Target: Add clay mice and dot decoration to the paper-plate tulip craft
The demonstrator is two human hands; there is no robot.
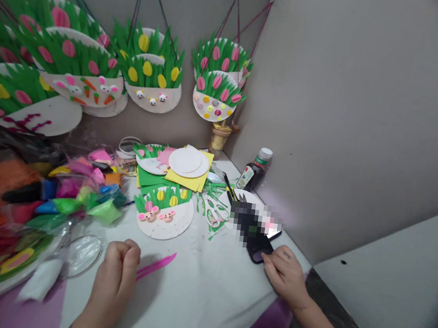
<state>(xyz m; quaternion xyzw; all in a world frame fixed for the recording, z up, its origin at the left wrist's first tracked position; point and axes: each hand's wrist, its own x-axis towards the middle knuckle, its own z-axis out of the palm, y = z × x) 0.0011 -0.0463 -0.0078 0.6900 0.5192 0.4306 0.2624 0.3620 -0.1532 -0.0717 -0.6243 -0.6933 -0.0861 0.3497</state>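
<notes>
left hand (118, 272) sits closest, curled into a tight fist on the white table (204, 302), clamped on a pink paper strip (159, 265) that pokes out toward two o'clock. right hand (287, 275) lies at three o'clock of it, fingers loosely apart and resting on the near end of a dark phone (256, 247), not gripping it. at twelve o'clock from the fist a paper plate craft (165, 224) with green grass and two pink mice lies flat, scissors (212, 211) just beside it at three o'clock. a dark bottle (254, 171) stands by the wall at twelve o'clock of the phone. bags of coloured scraps (57, 191) pile at ten o'clock of the fist
</notes>
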